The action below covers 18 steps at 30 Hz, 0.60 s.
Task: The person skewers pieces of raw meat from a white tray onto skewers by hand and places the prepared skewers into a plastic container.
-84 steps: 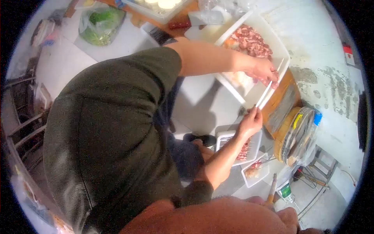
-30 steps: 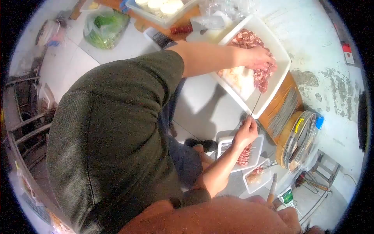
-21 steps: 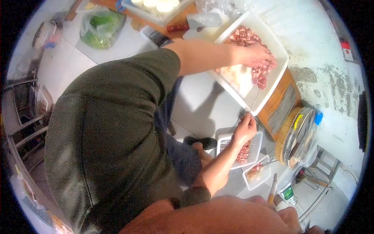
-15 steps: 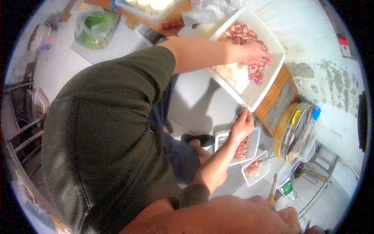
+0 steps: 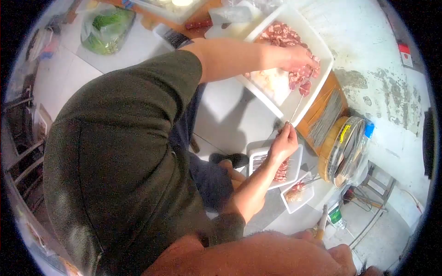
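Note:
My left hand [image 5: 297, 59] is inside a white plastic tub [image 5: 318, 87], its fingers closed on raw meat chunks at the far end of a thin skewer [image 5: 295, 109]. A red meat chunk [image 5: 305, 88] sits on the skewer just below those fingers. My right hand [image 5: 284, 140] pinches the skewer's near end, outside the tub's corner. More cut raw meat [image 5: 281, 34] lies at the tub's far end, and pale pieces [image 5: 270, 85] lie nearer. My left fingers partly hide the skewer's tip.
Below my right hand, a white tray [image 5: 299, 161] holds meat skewers. Beside it is a smaller tray [image 5: 287, 202] with a bagged item. Bare skewers [image 5: 328, 122] lie near a round wooden container [image 5: 324, 161]. A cleaver [image 5: 230, 14] and bagged greens [image 5: 108, 30] are beyond my left arm.
The whole view has shifted slightly. My left fingers have moved a little around the meat, while my right hand keeps its pinch on the skewer.

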Available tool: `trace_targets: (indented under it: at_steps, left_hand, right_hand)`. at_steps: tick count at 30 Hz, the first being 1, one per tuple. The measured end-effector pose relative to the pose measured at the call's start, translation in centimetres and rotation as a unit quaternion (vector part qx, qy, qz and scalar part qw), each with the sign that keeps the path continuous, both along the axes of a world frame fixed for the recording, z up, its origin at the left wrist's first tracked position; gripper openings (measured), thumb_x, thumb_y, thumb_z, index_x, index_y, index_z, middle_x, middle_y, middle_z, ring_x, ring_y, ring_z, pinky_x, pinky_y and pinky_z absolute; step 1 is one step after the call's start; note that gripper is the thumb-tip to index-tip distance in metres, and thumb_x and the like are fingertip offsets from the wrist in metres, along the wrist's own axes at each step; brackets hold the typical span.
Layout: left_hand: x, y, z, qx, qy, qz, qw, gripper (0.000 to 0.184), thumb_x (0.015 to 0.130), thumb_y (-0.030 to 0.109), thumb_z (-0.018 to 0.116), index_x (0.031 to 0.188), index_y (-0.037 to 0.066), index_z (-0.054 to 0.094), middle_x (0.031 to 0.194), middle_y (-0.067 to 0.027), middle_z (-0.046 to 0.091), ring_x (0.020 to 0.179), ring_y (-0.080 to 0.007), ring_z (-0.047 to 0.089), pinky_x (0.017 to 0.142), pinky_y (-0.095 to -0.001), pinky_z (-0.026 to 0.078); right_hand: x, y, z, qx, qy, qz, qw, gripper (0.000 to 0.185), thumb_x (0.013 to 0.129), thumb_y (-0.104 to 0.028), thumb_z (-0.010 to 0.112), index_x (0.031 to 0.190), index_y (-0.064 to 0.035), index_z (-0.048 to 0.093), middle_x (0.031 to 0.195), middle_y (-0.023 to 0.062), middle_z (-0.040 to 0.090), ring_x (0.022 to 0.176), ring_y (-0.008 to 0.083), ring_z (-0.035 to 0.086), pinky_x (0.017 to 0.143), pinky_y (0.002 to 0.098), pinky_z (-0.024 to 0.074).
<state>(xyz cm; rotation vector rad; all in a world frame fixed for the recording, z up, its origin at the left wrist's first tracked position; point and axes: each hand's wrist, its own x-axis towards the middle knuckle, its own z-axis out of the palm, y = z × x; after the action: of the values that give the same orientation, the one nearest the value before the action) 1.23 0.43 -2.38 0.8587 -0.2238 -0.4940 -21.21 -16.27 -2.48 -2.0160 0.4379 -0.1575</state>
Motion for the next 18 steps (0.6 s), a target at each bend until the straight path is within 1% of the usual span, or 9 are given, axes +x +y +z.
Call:
trace_targets:
  at_steps: [3,6,9,12,15,18]
  left_hand:
    - [0.3,1.0,1.0,0.012,-0.006,-0.029,0.999,0.015,0.089,0.015,0.061,0.092,0.001,0.065,0.092,-0.0101,0.068,0.083,-0.0192,0.063,0.071,-0.0262,0.048]
    - [0.5,1.0,1.0,0.033,0.014,-0.021,0.999,0.018,0.09,0.017,0.06,0.095,0.0,0.065,0.092,-0.0115,0.068,0.084,-0.0196,0.064,0.071,-0.0283,0.049]
    - [0.2,0.2,0.7,0.011,-0.02,0.013,1.0,0.022,0.089,0.021,0.058,0.098,0.001,0.064,0.092,-0.0111,0.068,0.081,-0.0192,0.063,0.07,-0.0323,0.051]
    - [0.2,0.0,0.5,0.028,-0.012,0.036,0.999,0.022,0.089,0.022,0.058,0.097,0.001,0.064,0.091,-0.0095,0.068,0.076,-0.0181,0.062,0.067,-0.0308,0.05]
    - [-0.8,0.4,1.7,0.093,-0.03,0.061,0.993,0.022,0.09,0.022,0.059,0.095,0.001,0.064,0.089,-0.0094,0.069,0.074,-0.0176,0.061,0.065,-0.0305,0.05]
    - [-0.7,0.7,1.9,0.154,-0.045,0.041,0.986,0.025,0.089,0.018,0.062,0.102,-0.004,0.061,0.088,-0.013,0.069,0.079,-0.0194,0.065,0.066,-0.0298,0.049]
  right_hand:
    - [0.0,0.0,0.4,0.007,0.008,-0.001,1.0,0.024,0.091,-0.017,0.059,0.097,0.0053,0.067,0.066,0.0007,0.056,0.059,0.0068,0.047,0.053,0.0211,0.0374]
    - [0.2,-0.2,0.0,-0.003,0.001,0.001,1.0,0.024,0.091,-0.017,0.059,0.097,0.0053,0.066,0.066,0.0007,0.056,0.059,0.0068,0.047,0.053,0.0213,0.0375]
    - [0.2,-0.1,0.1,-0.016,0.004,0.008,1.0,0.024,0.091,-0.017,0.059,0.097,0.0053,0.066,0.066,0.0008,0.056,0.059,0.0068,0.047,0.053,0.0212,0.0376]
    - [0.2,0.1,0.3,-0.022,0.007,0.002,1.0,0.024,0.091,-0.017,0.059,0.096,0.0054,0.067,0.067,0.0009,0.056,0.059,0.007,0.048,0.054,0.021,0.0378]
    - [0.1,0.3,0.4,-0.037,0.005,-0.003,0.999,0.024,0.091,-0.017,0.058,0.096,0.0054,0.067,0.067,0.0009,0.057,0.06,0.007,0.048,0.054,0.0208,0.0379]
    - [0.1,0.6,0.5,-0.032,-0.01,-0.005,0.999,0.023,0.091,-0.016,0.058,0.094,0.0053,0.067,0.067,0.0007,0.057,0.06,0.0068,0.048,0.054,0.0209,0.0376]
